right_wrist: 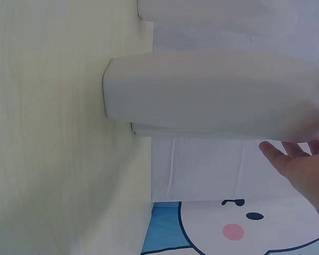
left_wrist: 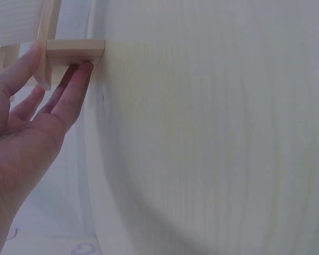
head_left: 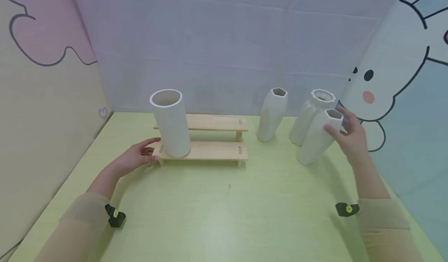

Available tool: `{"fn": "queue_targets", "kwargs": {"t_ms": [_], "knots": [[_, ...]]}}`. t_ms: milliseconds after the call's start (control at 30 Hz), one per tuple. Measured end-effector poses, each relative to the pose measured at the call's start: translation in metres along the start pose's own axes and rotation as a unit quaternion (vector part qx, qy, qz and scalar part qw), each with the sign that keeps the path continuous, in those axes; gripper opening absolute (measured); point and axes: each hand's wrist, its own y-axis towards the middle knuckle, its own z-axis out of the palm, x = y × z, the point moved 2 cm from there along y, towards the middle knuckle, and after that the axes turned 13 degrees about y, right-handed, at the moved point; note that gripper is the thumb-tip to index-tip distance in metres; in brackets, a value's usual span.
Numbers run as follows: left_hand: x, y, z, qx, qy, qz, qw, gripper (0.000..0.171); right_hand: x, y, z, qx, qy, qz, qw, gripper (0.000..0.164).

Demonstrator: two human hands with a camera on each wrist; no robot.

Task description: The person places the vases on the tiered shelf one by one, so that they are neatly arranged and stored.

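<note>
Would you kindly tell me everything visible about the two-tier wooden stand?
The stand looks like pale wood: two planks, the rear one higher, on short legs, with rectangular marks near the lower plank's ends. It stands upright on the table. The left hand holds its left end, and a ribbed white vase stands on the lower plank, toward that end.

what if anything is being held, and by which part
The right hand grips the front white vase near its rim; the left hand holds the wooden stand by its lower left end.
</note>
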Motion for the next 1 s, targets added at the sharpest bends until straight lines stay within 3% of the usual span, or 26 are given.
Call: {"fn": "queue_targets", "kwargs": {"t_ms": [233, 533, 767, 1000], "knots": [[0.002, 0.002, 0.000, -0.001, -0.004, -0.002, 1.0000, 0.077, -0.006, 0.001, 0.006, -0.002, 0.047, 0.009, 0.999, 0.076], [0.003, 0.003, 0.001, 0.000, -0.014, -0.004, 0.9999, 0.077, -0.012, 0.002, 0.009, -0.016, 0.061, 0.000, 0.998, 0.077], [0.004, 0.003, 0.001, -0.001, -0.018, -0.006, 0.9998, 0.078, -0.012, 0.003, 0.010, -0.034, 0.043, 0.000, 0.998, 0.075], [0.004, 0.003, 0.001, -0.004, -0.002, -0.008, 1.0000, 0.077, -0.010, 0.003, 0.011, -0.050, 0.025, 0.028, 0.998, 0.075]]}}
